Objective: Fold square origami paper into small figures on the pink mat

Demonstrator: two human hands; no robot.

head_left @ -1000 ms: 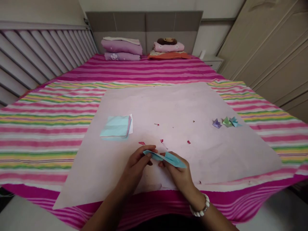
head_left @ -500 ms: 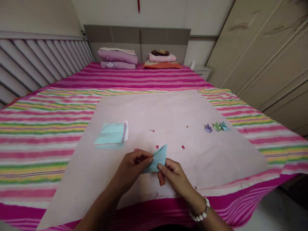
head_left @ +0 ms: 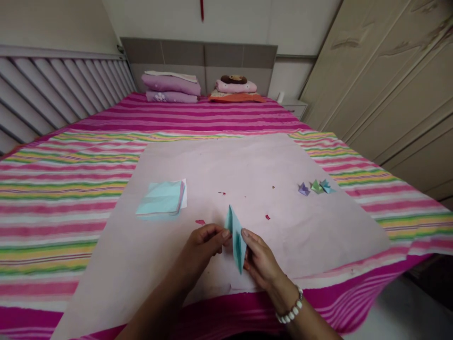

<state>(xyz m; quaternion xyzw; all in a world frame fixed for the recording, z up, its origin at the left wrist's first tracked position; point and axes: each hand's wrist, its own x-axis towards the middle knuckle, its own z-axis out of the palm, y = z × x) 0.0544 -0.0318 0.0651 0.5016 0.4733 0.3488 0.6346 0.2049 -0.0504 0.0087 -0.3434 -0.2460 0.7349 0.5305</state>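
A folded piece of light blue paper (head_left: 238, 243) is held upright between my two hands, its long folded edge turned toward me and a slit showing between the layers. My left hand (head_left: 207, 245) pinches its left side with thumb and forefinger. On the other side, my right hand (head_left: 260, 257) grips the paper with the thumb on the near face; its other fingers are partly hidden behind. Left of my hands lies a stack of coloured paper sheets (head_left: 161, 198), light blue on top. Far to the right sit small folded paper pieces: purple (head_left: 303, 189), green (head_left: 316, 186) and blue (head_left: 327, 186).
A pale sheet (head_left: 212, 163) covers the middle of the striped bed (head_left: 63, 203). Small red scraps (head_left: 200, 222) are scattered on it. Folded bedding (head_left: 171, 87) and a pink pile (head_left: 236, 87) stand by the headboard (head_left: 184, 56). A wardrobe (head_left: 396, 89) is at the right.
The folded blue paper has been turned from lying broadside to standing nearly edge-on, with its opening showing. Both hands have shifted around it and still hold it.
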